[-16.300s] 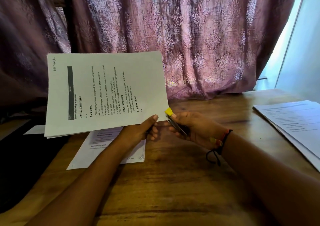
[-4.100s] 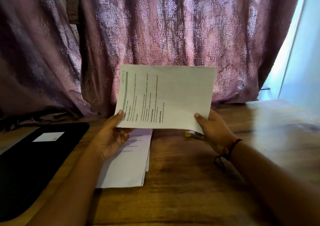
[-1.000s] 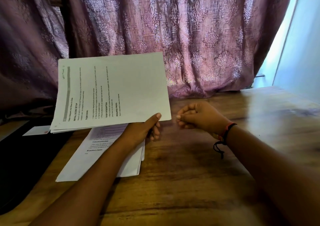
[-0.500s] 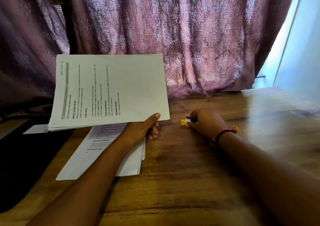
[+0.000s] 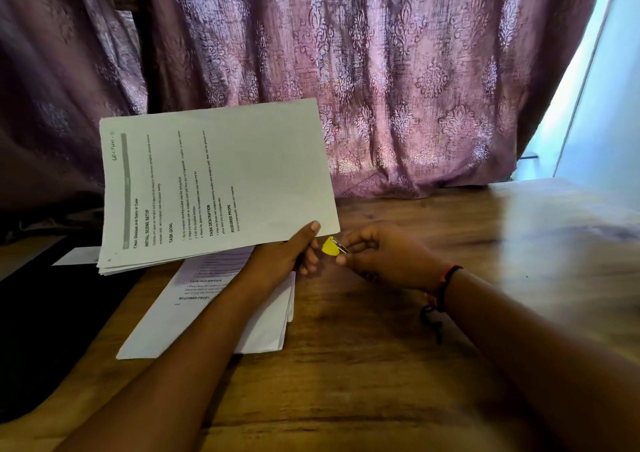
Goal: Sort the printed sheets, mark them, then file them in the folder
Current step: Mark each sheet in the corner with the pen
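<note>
My left hand (image 5: 284, 256) grips the lower right corner of a stack of printed sheets (image 5: 214, 181), held up above the table with the text running sideways. My right hand (image 5: 384, 256) pinches a small yellow clip (image 5: 330, 246) with metal parts, close to that same corner of the held stack. Under my left forearm a second pile of printed sheets (image 5: 266, 327) lies flat on the wooden table (image 5: 381, 382). The black folder (image 5: 45, 330) lies at the left, with a white card (image 5: 78, 256) on it.
A purple patterned curtain (image 5: 381, 88) hangs along the back of the table. A bright window strip (image 5: 595, 105) is at the right. The right part of the table shows bare wood with a glare.
My right hand picked the yellow clip up off the table and brought it to the corner of the held stack. My left hand keeps the sheets raised.
</note>
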